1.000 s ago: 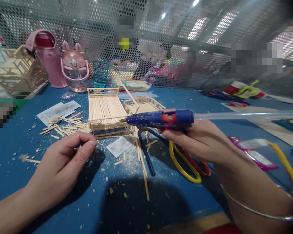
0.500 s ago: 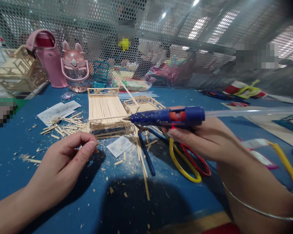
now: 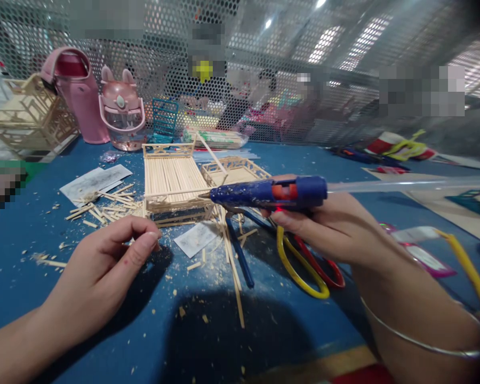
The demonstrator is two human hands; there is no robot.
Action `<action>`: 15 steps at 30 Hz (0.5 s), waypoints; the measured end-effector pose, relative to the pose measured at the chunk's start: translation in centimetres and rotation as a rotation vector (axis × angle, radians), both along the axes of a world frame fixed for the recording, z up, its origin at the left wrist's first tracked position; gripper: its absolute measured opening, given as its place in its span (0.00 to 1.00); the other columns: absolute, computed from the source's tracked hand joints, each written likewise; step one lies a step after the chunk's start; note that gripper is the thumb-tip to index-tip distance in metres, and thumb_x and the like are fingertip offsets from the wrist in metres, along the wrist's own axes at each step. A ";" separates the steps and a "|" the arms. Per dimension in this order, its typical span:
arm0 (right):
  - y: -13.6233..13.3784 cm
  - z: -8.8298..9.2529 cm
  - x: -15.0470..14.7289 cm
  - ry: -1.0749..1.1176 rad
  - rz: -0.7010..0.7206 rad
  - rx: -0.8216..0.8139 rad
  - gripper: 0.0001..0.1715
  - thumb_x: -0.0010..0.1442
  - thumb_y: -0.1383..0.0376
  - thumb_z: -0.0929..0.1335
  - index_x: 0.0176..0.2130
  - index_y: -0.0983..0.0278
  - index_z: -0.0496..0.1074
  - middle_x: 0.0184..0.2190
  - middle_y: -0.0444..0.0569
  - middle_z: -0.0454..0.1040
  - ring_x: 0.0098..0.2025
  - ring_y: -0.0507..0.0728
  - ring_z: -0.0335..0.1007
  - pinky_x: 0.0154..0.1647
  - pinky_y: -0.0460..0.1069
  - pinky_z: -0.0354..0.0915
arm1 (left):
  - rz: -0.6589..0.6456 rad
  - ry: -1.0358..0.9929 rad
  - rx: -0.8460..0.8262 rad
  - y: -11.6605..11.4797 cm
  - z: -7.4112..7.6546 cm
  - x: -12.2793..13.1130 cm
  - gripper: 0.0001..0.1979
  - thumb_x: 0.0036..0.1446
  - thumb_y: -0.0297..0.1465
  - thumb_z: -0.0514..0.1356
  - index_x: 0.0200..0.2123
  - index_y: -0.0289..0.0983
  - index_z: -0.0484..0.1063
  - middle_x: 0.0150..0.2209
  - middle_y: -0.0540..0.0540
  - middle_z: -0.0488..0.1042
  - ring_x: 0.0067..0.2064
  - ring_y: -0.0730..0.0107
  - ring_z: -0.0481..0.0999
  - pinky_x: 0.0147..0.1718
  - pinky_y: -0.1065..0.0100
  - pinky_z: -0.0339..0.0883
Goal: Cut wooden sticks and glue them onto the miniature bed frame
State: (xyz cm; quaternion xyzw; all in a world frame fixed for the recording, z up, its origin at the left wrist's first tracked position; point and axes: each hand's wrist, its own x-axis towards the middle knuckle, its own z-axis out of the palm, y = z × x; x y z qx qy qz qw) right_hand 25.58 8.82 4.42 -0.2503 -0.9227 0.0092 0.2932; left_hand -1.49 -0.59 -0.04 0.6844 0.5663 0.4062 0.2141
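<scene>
My right hand (image 3: 324, 229) is wrapped round a blue glue gun (image 3: 264, 193), with a clear glue stick coming out of its back end. The gun's metal tip lies at the front right corner of a small bed-like frame of pale wooden sticks (image 3: 172, 173). My left hand (image 3: 112, 261) rests in front of the frame's left side, thumb and forefinger pressed together; whatever they may hold is too small to see. Just behind the gun sits a second stick piece, a low tray with latticed sides (image 3: 236, 173).
Scissors with yellow and red handles (image 3: 300, 266) and a blue-handled tool (image 3: 242, 256) lie below the gun. Loose sticks (image 3: 116, 205) and paper pieces (image 3: 196, 238) surround the frame. Behind stand a pink bottle (image 3: 84, 101), a clear bottle (image 3: 124, 114) and a mesh screen (image 3: 160, 48).
My right hand and the glue gun have shifted slightly to the left, bringing the tip further over the frame's front edge. My left hand has stayed where it was.
</scene>
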 end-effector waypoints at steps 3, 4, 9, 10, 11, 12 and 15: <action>0.0 -0.3 -0.1 0.014 0.004 0.022 0.14 0.61 0.58 0.62 0.42 0.62 0.71 0.29 0.43 0.76 0.28 0.53 0.72 0.26 0.45 0.66 | 0.004 -0.004 0.000 0.0 0.0 0.0 0.10 0.59 0.36 0.51 0.30 0.39 0.68 0.23 0.54 0.69 0.22 0.76 0.67 0.20 0.77 0.62; 0.1 -0.4 -0.1 0.016 0.005 0.022 0.14 0.61 0.58 0.62 0.41 0.62 0.71 0.29 0.42 0.76 0.27 0.53 0.71 0.25 0.45 0.66 | 0.006 -0.001 -0.005 0.0 -0.1 0.0 0.10 0.58 0.36 0.51 0.30 0.39 0.69 0.23 0.54 0.69 0.22 0.76 0.67 0.20 0.77 0.62; 0.0 -0.2 -0.3 0.004 0.003 0.026 0.14 0.60 0.59 0.63 0.40 0.63 0.72 0.27 0.44 0.76 0.25 0.53 0.70 0.24 0.45 0.65 | 0.002 -0.012 -0.029 -0.1 0.1 0.0 0.10 0.58 0.36 0.52 0.30 0.39 0.69 0.23 0.53 0.69 0.22 0.75 0.67 0.20 0.76 0.61; 0.1 -0.1 -0.3 -0.001 0.002 0.034 0.14 0.60 0.59 0.63 0.41 0.64 0.72 0.27 0.44 0.76 0.25 0.53 0.69 0.24 0.45 0.65 | 0.001 -0.012 -0.030 -0.1 0.1 0.0 0.10 0.59 0.36 0.52 0.30 0.39 0.69 0.23 0.53 0.69 0.23 0.75 0.67 0.20 0.76 0.61; 0.1 0.0 -0.4 -0.005 0.003 0.039 0.14 0.60 0.59 0.63 0.41 0.64 0.72 0.27 0.44 0.75 0.25 0.53 0.69 0.24 0.45 0.65 | -0.001 -0.009 -0.028 -0.1 0.1 0.0 0.10 0.59 0.36 0.52 0.30 0.39 0.69 0.23 0.53 0.69 0.23 0.75 0.67 0.21 0.75 0.61; 0.1 0.0 -0.3 -0.012 0.005 0.035 0.14 0.60 0.59 0.63 0.41 0.64 0.72 0.27 0.44 0.75 0.25 0.53 0.69 0.23 0.45 0.64 | -0.004 -0.005 -0.023 -0.1 0.1 0.0 0.10 0.59 0.36 0.51 0.30 0.39 0.69 0.22 0.53 0.68 0.23 0.75 0.67 0.21 0.75 0.61; 0.1 0.2 0.0 -0.015 0.021 -0.002 0.13 0.60 0.60 0.63 0.41 0.63 0.72 0.27 0.44 0.75 0.26 0.53 0.70 0.24 0.45 0.65 | -0.013 0.000 -0.022 0.0 0.1 0.0 0.10 0.59 0.36 0.51 0.30 0.39 0.69 0.23 0.53 0.69 0.23 0.75 0.67 0.21 0.75 0.62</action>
